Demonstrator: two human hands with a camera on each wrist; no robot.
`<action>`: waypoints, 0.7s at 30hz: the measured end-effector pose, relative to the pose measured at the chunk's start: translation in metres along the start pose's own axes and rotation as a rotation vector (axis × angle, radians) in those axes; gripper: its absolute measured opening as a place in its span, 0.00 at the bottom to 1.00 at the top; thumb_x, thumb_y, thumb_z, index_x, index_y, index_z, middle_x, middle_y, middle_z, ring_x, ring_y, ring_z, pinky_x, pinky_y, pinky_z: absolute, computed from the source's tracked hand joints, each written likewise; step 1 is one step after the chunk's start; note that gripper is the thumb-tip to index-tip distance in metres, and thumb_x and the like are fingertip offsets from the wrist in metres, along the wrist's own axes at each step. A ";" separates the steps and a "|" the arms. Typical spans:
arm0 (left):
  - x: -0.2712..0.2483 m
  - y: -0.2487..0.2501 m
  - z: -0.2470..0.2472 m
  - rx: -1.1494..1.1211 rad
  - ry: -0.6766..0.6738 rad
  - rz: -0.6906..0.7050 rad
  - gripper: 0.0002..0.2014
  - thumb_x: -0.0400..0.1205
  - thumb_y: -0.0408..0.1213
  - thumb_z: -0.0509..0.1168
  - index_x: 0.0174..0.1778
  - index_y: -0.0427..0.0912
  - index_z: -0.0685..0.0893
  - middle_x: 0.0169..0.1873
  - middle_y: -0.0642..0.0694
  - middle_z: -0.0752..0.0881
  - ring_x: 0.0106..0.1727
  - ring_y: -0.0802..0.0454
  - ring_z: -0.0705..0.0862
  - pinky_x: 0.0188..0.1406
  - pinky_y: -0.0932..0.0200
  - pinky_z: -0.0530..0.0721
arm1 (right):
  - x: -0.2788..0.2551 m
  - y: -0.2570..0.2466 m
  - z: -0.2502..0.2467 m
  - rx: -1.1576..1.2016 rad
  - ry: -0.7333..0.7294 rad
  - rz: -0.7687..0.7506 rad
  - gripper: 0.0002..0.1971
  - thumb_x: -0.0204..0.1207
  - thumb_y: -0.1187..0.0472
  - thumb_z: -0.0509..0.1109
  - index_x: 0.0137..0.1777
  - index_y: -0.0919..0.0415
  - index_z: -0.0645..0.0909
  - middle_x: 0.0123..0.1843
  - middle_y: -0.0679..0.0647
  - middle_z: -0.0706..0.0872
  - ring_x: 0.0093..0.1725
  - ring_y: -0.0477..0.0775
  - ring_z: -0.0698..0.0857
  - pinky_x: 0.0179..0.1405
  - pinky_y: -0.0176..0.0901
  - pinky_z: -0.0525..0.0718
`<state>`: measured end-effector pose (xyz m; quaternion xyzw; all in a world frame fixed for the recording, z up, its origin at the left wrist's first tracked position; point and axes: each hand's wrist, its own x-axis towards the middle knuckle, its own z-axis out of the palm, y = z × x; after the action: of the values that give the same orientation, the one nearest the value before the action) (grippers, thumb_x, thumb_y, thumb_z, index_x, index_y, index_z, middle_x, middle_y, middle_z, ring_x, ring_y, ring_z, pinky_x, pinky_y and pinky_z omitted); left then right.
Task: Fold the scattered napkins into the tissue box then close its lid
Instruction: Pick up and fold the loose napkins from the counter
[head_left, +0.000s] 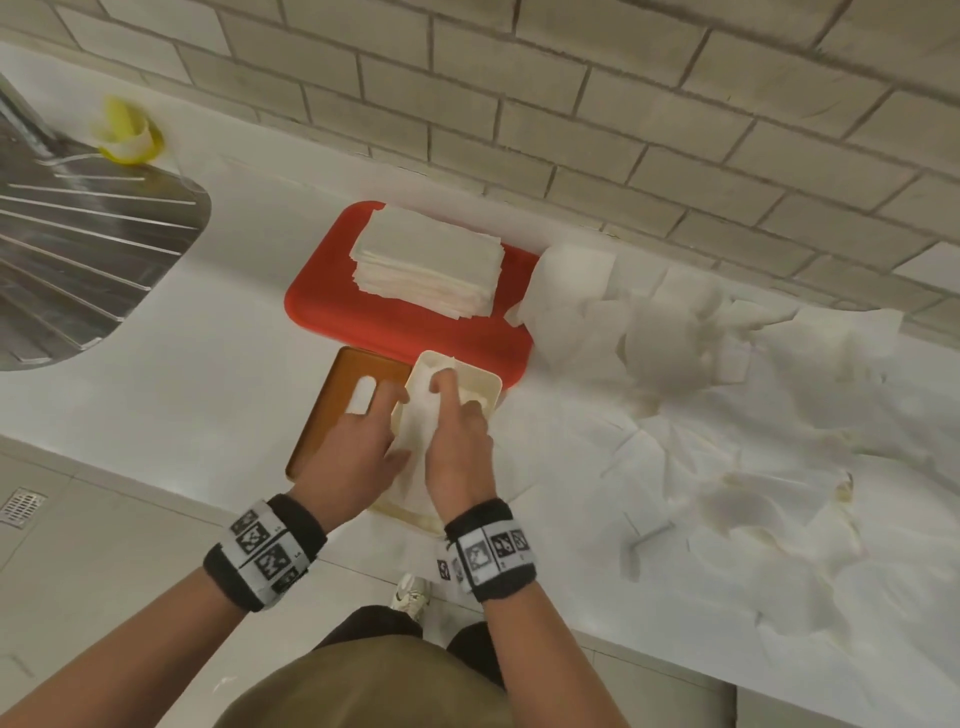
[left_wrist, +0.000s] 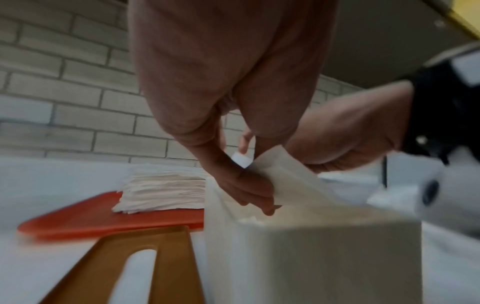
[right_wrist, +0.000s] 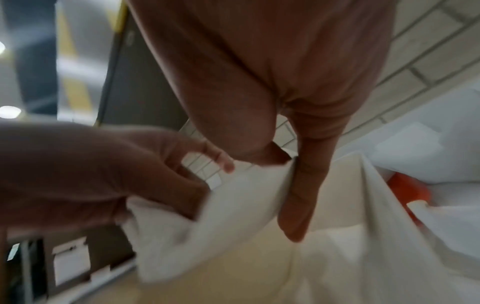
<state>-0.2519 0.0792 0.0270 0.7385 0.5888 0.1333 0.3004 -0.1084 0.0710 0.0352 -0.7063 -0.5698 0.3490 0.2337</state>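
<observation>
Pale brick-pattern wall tile (head_left: 597, 104), matte with grey grout, backs a smooth white countertop (head_left: 208, 332); a ribbed stainless drainboard (head_left: 78, 249) is set into the counter at far left, with a blurred yellow object (head_left: 124, 132) by its far corner. Red tray (head_left: 322, 306), flat plastic with rounded corners, lies against the wall and carries a squared stack of folded napkins (head_left: 431, 257), thin white sheets with slightly ragged edges. Tissue box (head_left: 467, 382), cream, rectangular and open-topped, stands just in front of the tray; its lid (head_left: 343, 400), a tan-brown slab with a rounded oblong slot, lies flat beside the box on its left. Napkin (head_left: 421, 415), one soft limp white sheet, hangs partly over the box's near rim and into its opening. Left hand (head_left: 358, 447) pinches the napkin's left edge between thumb and curled fingers; right hand (head_left: 460, 441) grips it from the other side, thumb against forefinger, so both hands are closed on the same sheet over the box. Scattered napkins (head_left: 727, 415), crumpled and overlapping, cover the counter to the right. Black wristbands with printed square markers (head_left: 265, 545) sit on both wrists.
</observation>
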 end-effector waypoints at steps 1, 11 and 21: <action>0.001 -0.001 0.007 0.125 -0.025 0.035 0.26 0.84 0.33 0.74 0.71 0.53 0.67 0.36 0.48 0.87 0.36 0.44 0.88 0.32 0.50 0.80 | 0.000 0.000 0.006 -0.058 -0.040 -0.002 0.13 0.91 0.50 0.47 0.70 0.40 0.66 0.61 0.60 0.78 0.55 0.67 0.82 0.57 0.61 0.86; -0.001 0.009 0.031 0.622 -0.105 0.189 0.12 0.90 0.42 0.70 0.64 0.41 0.82 0.50 0.42 0.87 0.42 0.41 0.93 0.35 0.51 0.89 | 0.007 0.040 -0.053 -0.314 0.190 -0.070 0.11 0.87 0.71 0.64 0.64 0.59 0.81 0.55 0.58 0.86 0.48 0.60 0.86 0.46 0.52 0.83; -0.024 0.139 0.089 0.509 -0.192 0.369 0.08 0.91 0.30 0.62 0.66 0.38 0.80 0.54 0.40 0.86 0.50 0.42 0.88 0.39 0.50 0.80 | 0.089 0.172 -0.093 -0.630 -0.199 0.053 0.26 0.80 0.40 0.79 0.68 0.56 0.80 0.65 0.58 0.85 0.68 0.66 0.81 0.65 0.60 0.81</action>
<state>-0.0992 0.0137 0.0446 0.8932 0.4286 -0.0362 0.1310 0.0820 0.1224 -0.0499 -0.7211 -0.6510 0.2287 -0.0623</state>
